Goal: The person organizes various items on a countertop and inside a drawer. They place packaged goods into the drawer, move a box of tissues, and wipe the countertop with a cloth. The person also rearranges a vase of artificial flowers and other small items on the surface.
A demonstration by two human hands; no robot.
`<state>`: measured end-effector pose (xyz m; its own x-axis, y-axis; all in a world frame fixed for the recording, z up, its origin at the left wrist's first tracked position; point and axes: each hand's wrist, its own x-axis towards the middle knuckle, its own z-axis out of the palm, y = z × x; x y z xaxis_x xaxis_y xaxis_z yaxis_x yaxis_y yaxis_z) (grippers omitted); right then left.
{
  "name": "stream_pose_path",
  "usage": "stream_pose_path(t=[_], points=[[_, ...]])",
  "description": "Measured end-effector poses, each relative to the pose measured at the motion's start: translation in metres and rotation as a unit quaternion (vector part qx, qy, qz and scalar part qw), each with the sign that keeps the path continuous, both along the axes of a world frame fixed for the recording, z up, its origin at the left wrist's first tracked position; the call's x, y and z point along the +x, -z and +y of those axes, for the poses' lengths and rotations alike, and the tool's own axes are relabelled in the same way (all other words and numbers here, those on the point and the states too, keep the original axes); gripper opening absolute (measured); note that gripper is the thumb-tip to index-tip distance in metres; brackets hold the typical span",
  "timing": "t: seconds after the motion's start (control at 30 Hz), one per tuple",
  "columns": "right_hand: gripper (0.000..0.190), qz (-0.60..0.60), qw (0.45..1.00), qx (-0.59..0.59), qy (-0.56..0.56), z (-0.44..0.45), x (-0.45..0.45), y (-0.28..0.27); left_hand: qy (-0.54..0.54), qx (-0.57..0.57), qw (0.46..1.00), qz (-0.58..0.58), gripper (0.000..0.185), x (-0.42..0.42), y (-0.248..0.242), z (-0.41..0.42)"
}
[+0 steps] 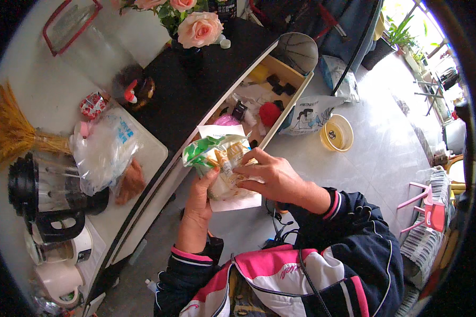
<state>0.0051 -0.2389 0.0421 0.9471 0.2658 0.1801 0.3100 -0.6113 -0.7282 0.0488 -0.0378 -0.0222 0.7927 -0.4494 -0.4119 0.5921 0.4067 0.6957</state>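
Both hands are on a crinkled plastic packet (pixel 226 158) with green and golden-brown print, held above the front edge of an open drawer. My left hand (pixel 200 194) grips its lower left side with the thumb on top. The fingers of my right hand (pixel 275 176) bend onto its right side; the tips press the film. A white sheet of paper (pixel 242 203) sits under the packet and sticks out above and below it. Behind it, the pulled-out drawer (pixel 297 89) holds loose papers, a red knitted item (pixel 269 114), a small black box (pixel 239 110) and a pink item (pixel 227 120).
On the black-topped cabinet (pixel 182 87) stands a vase with pink roses (pixel 200 29). To the left are a blender jug (pixel 55 194), a plastic bag (pixel 103 150), dried wheat stalks (pixel 12 123) and a pink mug (pixel 59 279). A yellow bin (pixel 336 133) and plastic bags (pixel 309 115) stand on the floor.
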Motion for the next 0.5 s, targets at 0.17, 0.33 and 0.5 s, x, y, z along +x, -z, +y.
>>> stream_pose_path(t=[0.17, 0.33, 0.5], points=[[0.039, 0.06, 0.953, 0.238, 0.176, -0.026, 0.016, 0.031, -0.035, -0.033, 0.998, 0.037, 0.056, 0.001, -0.001, 0.015], [0.069, 0.35, 0.755, 0.54, 0.124, -0.03, 0.031, 0.081, -0.028, -0.152, 0.987, 0.053, 0.05, 0.0, -0.013, 0.025], [0.098, 0.464, 0.597, 0.653, -0.048, -0.018, 0.03, 0.066, 0.024, -0.072, 0.994, 0.072, 0.05, 0.006, -0.009, 0.024]])
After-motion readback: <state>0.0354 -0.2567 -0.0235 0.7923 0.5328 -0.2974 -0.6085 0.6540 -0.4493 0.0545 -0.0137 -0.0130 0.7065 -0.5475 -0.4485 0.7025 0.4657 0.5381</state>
